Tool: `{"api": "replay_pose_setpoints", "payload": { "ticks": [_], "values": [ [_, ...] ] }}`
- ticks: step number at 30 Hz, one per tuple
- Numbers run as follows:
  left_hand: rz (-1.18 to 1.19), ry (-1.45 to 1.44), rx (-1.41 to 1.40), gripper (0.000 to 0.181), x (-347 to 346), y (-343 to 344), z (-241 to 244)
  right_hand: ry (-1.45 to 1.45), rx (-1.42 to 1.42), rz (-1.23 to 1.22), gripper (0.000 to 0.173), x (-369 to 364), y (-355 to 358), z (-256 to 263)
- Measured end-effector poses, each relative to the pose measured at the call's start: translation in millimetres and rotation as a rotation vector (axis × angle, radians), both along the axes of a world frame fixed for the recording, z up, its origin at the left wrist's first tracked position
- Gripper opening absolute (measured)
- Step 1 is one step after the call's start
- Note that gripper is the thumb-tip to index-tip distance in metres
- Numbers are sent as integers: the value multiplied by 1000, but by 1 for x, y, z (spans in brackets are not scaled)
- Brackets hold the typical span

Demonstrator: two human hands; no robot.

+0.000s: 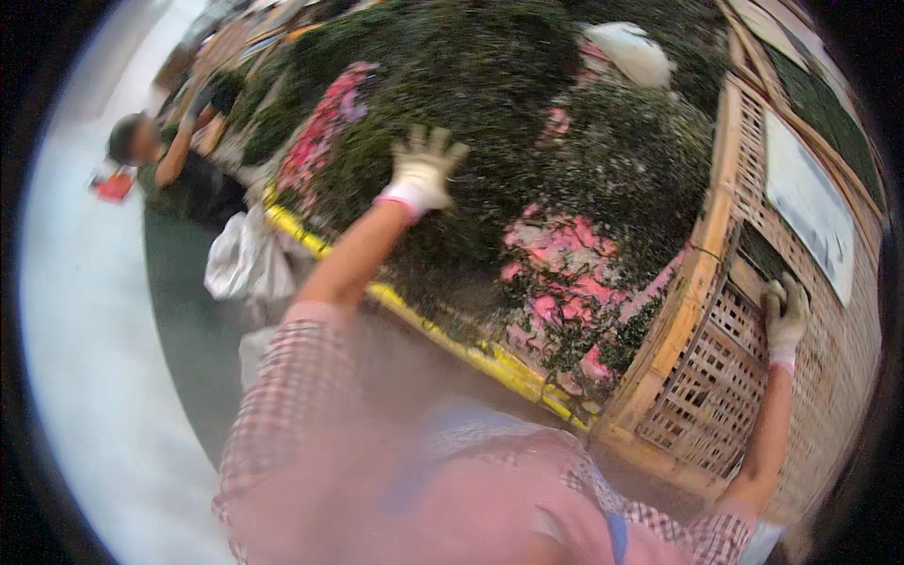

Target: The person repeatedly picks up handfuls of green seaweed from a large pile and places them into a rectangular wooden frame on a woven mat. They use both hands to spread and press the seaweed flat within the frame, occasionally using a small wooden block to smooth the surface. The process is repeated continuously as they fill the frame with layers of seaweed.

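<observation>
My left hand (422, 173), in a pale work glove with a pink cuff, is spread with its fingers apart over a heap of dark green leafy material (480, 120). Nothing shows between those fingers, and whether they touch the heap is unclear. My right hand (785, 321), gloved alike, has bent fingers against a woven bamboo panel (720, 381) beside a dark gap. The picture does not settle whether it grips the panel. Crumpled pink sheeting (565, 272) lies amid the leaves between my hands. A wooden rail (699, 244) edges the woven panel.
A yellow-wrapped pole (452, 339) borders the heap on my side. Another person (201, 173) crouches at the left, near a white sack (247, 258). Farther back lie a white bundle (628, 53) and red-pink cloth (325, 127). A pale sheet (809, 205) rests on the woven surface.
</observation>
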State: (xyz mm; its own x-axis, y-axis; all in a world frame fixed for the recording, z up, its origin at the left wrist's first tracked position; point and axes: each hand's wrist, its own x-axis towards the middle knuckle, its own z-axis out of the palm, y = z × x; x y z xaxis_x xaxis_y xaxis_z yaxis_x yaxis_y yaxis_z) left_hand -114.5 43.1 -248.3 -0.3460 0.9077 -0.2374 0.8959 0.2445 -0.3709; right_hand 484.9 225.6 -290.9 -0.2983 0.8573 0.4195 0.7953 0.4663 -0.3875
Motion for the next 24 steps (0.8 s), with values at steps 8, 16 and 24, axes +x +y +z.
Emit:
{"api": "replay_pose_setpoints", "payload": {
  "ticks": [8, 16, 24],
  "values": [
    [-72, -209, -216, 97, -68, 71, -31, -318, -27, -210, 45, -2, 0, 21],
    [-84, -190, 75, 64, -32, -12, 11, -236, -132, -202, 47, -22, -8, 38],
    [-187, 238, 254, 65, -19, -29, 169, -181, 90, -65, 43, 5, 9, -1]
  ]
}}
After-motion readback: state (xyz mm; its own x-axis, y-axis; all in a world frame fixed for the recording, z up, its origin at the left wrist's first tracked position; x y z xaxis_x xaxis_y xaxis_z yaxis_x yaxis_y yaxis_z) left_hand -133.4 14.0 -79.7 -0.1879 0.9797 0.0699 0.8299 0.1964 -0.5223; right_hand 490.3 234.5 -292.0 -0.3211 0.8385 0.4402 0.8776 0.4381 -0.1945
